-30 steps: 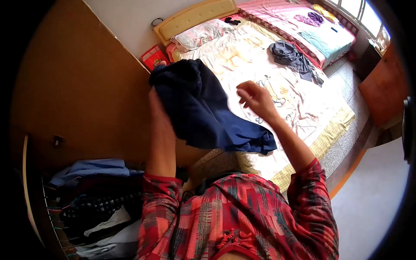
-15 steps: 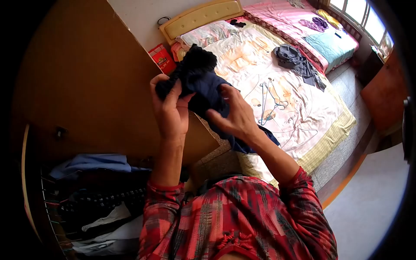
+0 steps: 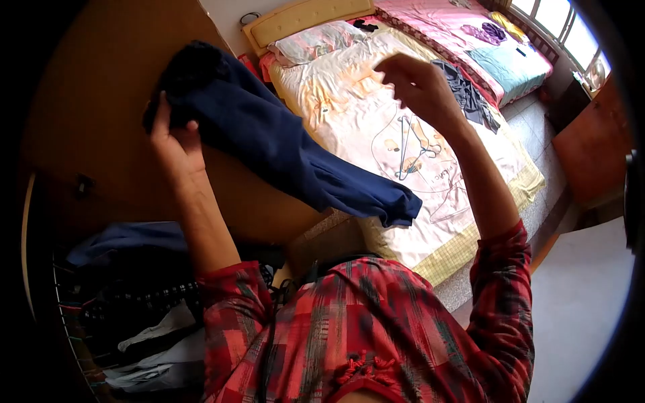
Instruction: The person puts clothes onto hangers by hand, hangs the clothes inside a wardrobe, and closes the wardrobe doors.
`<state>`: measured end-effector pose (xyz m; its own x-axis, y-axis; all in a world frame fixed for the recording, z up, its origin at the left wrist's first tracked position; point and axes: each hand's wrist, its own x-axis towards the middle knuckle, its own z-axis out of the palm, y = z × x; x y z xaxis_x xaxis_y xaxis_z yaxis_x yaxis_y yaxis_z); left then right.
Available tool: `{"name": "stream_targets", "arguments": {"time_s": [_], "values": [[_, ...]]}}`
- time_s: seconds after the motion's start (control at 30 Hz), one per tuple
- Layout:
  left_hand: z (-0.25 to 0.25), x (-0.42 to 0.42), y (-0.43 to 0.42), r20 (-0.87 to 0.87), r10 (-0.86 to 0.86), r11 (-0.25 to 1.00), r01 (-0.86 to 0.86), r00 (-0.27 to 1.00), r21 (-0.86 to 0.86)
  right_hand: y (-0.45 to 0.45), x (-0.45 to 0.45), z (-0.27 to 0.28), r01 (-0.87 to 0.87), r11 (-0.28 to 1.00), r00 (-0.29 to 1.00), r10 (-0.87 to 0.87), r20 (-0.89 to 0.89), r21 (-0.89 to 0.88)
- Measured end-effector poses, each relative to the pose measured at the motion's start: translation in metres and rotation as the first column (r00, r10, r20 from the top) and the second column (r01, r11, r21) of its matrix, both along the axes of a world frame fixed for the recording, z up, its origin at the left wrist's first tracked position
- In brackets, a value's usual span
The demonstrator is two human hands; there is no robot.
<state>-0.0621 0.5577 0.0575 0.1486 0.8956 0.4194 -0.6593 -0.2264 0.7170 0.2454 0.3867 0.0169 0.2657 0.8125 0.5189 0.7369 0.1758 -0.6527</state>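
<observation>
A dark blue garment (image 3: 269,138) with a black, fluffy-looking end hangs from my left hand (image 3: 178,144), which grips it near that dark end at the upper left. Its narrower end slants down to the right, over the near corner of the bed. My right hand (image 3: 420,87) is raised above the bed, apart from the garment, its fingers bent and slightly blurred; nothing shows in it. Below my right hand, a thin hanger (image 3: 403,151) lies on the printed bedsheet (image 3: 363,134).
Folded clothes (image 3: 154,302) lie in an open compartment at the lower left, beside a brown panel (image 3: 101,121). Grey clothing (image 3: 470,101) and a pillow (image 3: 316,42) rest on the bed. A pale surface (image 3: 578,302) stands at the lower right.
My left hand has moved left with the garment, which now stretches out lengthwise. My right hand has come away from it and moved up to the right.
</observation>
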Motion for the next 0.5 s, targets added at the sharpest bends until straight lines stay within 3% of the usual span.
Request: {"name": "stream_targets", "arguments": {"time_s": [0.07, 0.13, 0.2, 0.27, 0.3, 0.33, 0.4, 0.43, 0.5], "values": [[0.006, 0.009, -0.016, -0.016, 0.046, 0.999, -0.046, 0.999, 0.012, 0.006, -0.036, 0.021, -0.178, 0.983, 0.963, 0.162, -0.214, -0.055], [0.011, 0.027, -0.042, -0.033, 0.088, 0.996, -0.088, 0.996, 0.024, 0.012, -0.084, 0.035, -0.293, 0.956, 0.944, 0.288, -0.161, -0.007], [0.013, 0.043, -0.073, -0.118, 0.172, 0.985, -0.173, 0.978, -0.003, 0.027, -0.125, 0.036, -0.261, 0.960, 0.964, 0.253, 0.088, 0.104], [0.011, 0.038, -0.080, -0.157, 0.163, 0.986, -0.168, 0.974, -0.020, 0.050, -0.132, 0.035, -0.208, 0.974, 0.971, 0.195, 0.139, 0.091], [0.005, 0.028, -0.070, -0.092, 0.164, 0.986, -0.166, 0.982, -0.015, 0.062, -0.131, 0.033, -0.154, 0.985, 0.971, 0.135, 0.197, 0.083], [0.003, 0.019, -0.063, -0.024, 0.167, 0.986, -0.167, 0.986, -0.008, 0.066, -0.126, 0.032, -0.225, 0.957, 0.972, 0.207, 0.114, 0.185], [0.002, -0.006, -0.058, -0.028, 0.189, 0.982, -0.190, 0.982, -0.011, 0.078, -0.106, 0.036, -0.205, 0.972, 0.937, 0.229, 0.264, -0.114], [-0.002, -0.020, -0.053, 0.041, 0.179, 0.983, -0.178, 0.983, -0.046, 0.081, -0.101, 0.032, -0.269, 0.953, 0.961, 0.276, 0.032, -0.136], [-0.004, -0.035, -0.051, 0.134, 0.163, 0.986, -0.155, 0.977, -0.069, 0.086, -0.109, 0.025, -0.428, 0.897, 0.858, 0.364, -0.363, -0.111]]}}
